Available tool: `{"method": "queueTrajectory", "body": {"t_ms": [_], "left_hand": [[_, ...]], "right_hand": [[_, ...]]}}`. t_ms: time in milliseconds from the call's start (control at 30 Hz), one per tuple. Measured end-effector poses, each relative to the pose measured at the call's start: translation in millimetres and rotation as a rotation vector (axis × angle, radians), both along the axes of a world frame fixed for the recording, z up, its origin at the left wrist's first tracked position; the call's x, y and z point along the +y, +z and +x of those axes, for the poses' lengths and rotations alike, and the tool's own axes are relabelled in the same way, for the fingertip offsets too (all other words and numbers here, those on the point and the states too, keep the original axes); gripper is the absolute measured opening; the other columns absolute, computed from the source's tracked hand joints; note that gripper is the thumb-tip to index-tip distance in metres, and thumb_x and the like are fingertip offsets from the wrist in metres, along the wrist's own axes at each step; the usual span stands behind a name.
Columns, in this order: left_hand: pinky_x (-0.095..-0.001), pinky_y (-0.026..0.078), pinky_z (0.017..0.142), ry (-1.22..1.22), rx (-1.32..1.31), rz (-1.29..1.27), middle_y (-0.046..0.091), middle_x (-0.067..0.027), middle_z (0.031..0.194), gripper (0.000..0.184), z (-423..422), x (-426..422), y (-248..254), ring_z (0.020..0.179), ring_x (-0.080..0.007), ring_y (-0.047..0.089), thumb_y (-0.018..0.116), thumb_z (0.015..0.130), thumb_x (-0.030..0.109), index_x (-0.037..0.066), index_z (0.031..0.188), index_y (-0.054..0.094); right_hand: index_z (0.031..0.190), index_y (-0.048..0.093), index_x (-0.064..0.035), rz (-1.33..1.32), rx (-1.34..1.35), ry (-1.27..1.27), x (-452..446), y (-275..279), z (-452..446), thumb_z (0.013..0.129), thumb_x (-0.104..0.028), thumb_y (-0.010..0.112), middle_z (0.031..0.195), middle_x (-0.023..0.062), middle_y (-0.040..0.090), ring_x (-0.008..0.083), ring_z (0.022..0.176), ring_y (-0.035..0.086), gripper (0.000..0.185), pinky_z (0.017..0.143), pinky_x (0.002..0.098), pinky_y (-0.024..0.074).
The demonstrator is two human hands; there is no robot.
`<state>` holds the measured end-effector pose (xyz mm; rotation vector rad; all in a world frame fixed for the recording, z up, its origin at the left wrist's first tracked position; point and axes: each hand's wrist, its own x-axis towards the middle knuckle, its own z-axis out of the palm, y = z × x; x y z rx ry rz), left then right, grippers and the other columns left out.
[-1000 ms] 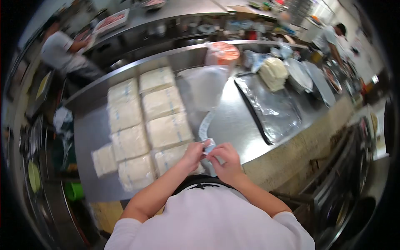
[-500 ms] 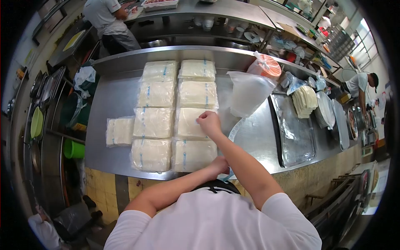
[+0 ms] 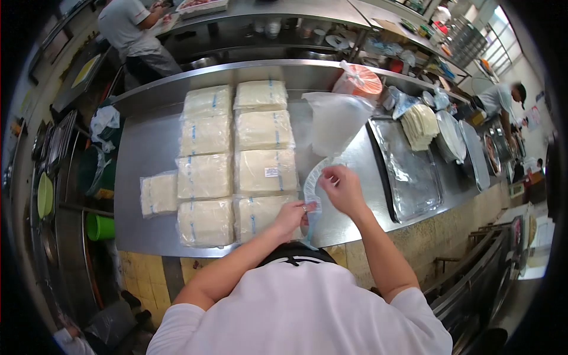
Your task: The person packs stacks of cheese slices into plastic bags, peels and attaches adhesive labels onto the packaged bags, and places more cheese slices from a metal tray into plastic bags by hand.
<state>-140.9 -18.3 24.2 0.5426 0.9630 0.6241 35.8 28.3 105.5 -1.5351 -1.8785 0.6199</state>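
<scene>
Strip of labels [image 3: 310, 189] lay near frame centre, curved, long axis running up the frame, upper end bent rightward. Left hand [image 3: 291, 216] pinched its lower part; right hand [image 3: 343, 189], apart, was curled, contents indeterminable.

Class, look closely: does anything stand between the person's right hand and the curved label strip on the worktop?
Nothing visible does. The right hand is right beside the label strip; whether its fingertips touch it is unclear. The left hand holds the strip lower down.
</scene>
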Motion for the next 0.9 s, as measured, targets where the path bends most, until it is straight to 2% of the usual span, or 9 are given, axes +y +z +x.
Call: {"method": "queueTrajectory", "body": {"t_ms": [33, 133, 233, 333, 433, 533, 733, 833, 900], "left_hand": [[-0.0286, 0.052, 0.077, -0.001, -0.016, 0.017, 0.072, -0.0015, 0.097, 0.024, -2, 3, 4, 0.085, -0.0111, 0.066, 0.065, 0.101, 0.025, 0.005, 0.113, 0.072], [-0.0296, 0.052, 0.075, -0.005, -0.085, 0.060, 0.071, -0.0009, 0.097, 0.027, -8, 10, 11, 0.082, -0.0101, 0.064, 0.066, 0.101, 0.030, 0.006, 0.114, 0.072], [-0.0299, 0.052, 0.075, -0.045, -0.177, -0.046, 0.070, -0.0012, 0.092, 0.030, -5, 16, 11, 0.080, -0.0109, 0.064, 0.065, 0.101, 0.035, 0.006, 0.106, 0.071], [-0.0293, 0.052, 0.074, -0.041, -0.153, -0.083, 0.068, -0.0020, 0.088, 0.031, -2, 17, 12, 0.079, -0.0121, 0.064, 0.065, 0.101, 0.037, 0.007, 0.100, 0.070], [-0.0304, 0.052, 0.077, -0.105, -0.108, -0.004, 0.069, -0.0017, 0.093, 0.028, -1, 16, 3, 0.082, -0.0133, 0.065, 0.059, 0.104, 0.034, 0.008, 0.104, 0.070], [-0.0297, 0.052, 0.076, -0.080, -0.100, -0.053, 0.068, -0.0019, 0.091, 0.024, -2, 13, -3, 0.081, -0.0134, 0.065, 0.060, 0.104, 0.030, 0.008, 0.104, 0.071], [-0.0311, 0.051, 0.075, -0.019, -0.056, -0.083, 0.068, -0.0030, 0.089, 0.025, -2, 13, 7, 0.078, -0.0140, 0.064, 0.062, 0.102, 0.031, 0.007, 0.106, 0.069], [-0.0247, 0.042, 0.060, 0.017, -0.099, -0.255, 0.060, 0.0010, 0.085, 0.016, 2, 11, 5, 0.071, -0.0089, 0.055, 0.060, 0.099, 0.022, 0.010, 0.104, 0.069], [-0.0241, 0.039, 0.060, -0.014, -0.209, -0.143, 0.057, 0.0035, 0.084, 0.012, 9, -7, -35, 0.070, -0.0078, 0.051, 0.060, 0.099, 0.024, 0.015, 0.099, 0.067]], "right_hand": [[0.105, 0.072, -0.0020, 0.023, 0.013, 0.059, -17, 7, 5, 0.081, -0.013, 0.081, 0.096, 0.0134, 0.070, 0.0267, 0.082, 0.068, 0.027, 0.071, 0.0342, 0.0550], [0.103, 0.072, -0.0020, 0.133, -0.006, 0.081, -55, 6, -3, 0.081, -0.009, 0.081, 0.096, 0.0121, 0.067, 0.0266, 0.081, 0.066, 0.025, 0.069, 0.0347, 0.0540], [0.100, 0.072, -0.0030, 0.017, 0.030, -0.023, -65, -6, -7, 0.080, -0.008, 0.080, 0.093, 0.0138, 0.066, 0.0352, 0.088, 0.065, 0.022, 0.075, 0.0425, 0.0530], [0.101, 0.073, -0.0035, 0.086, 0.033, -0.045, -70, -15, -9, 0.082, -0.006, 0.080, 0.090, 0.0112, 0.066, 0.0274, 0.078, 0.064, 0.020, 0.068, 0.0371, 0.0523], [0.097, 0.073, -0.0034, 0.047, 0.013, -0.072, -75, -13, -11, 0.081, -0.005, 0.080, 0.088, 0.0113, 0.065, 0.0291, 0.077, 0.064, 0.017, 0.068, 0.0388, 0.0517], [0.091, 0.073, -0.0038, 0.066, -0.024, -0.077, -78, -6, -15, 0.079, -0.004, 0.079, 0.087, 0.0111, 0.064, 0.0310, 0.078, 0.063, 0.014, 0.069, 0.0405, 0.0513], [0.085, 0.070, -0.0056, 0.283, -0.125, -0.012, -83, -7, -25, 0.077, -0.003, 0.079, 0.087, 0.0111, 0.064, 0.0318, 0.080, 0.062, 0.012, 0.069, 0.0412, 0.0512], [0.084, 0.070, -0.0049, 0.330, -0.043, 0.043, -88, 16, -36, 0.078, -0.001, 0.079, 0.086, 0.0107, 0.065, 0.0294, 0.079, 0.063, 0.011, 0.070, 0.0387, 0.0517], [0.085, 0.070, -0.0029, 0.202, 0.124, 0.027, -87, 27, -45, 0.080, -0.002, 0.078, 0.085, 0.0101, 0.067, 0.0250, 0.077, 0.064, 0.009, 0.071, 0.0363, 0.0524]]}}
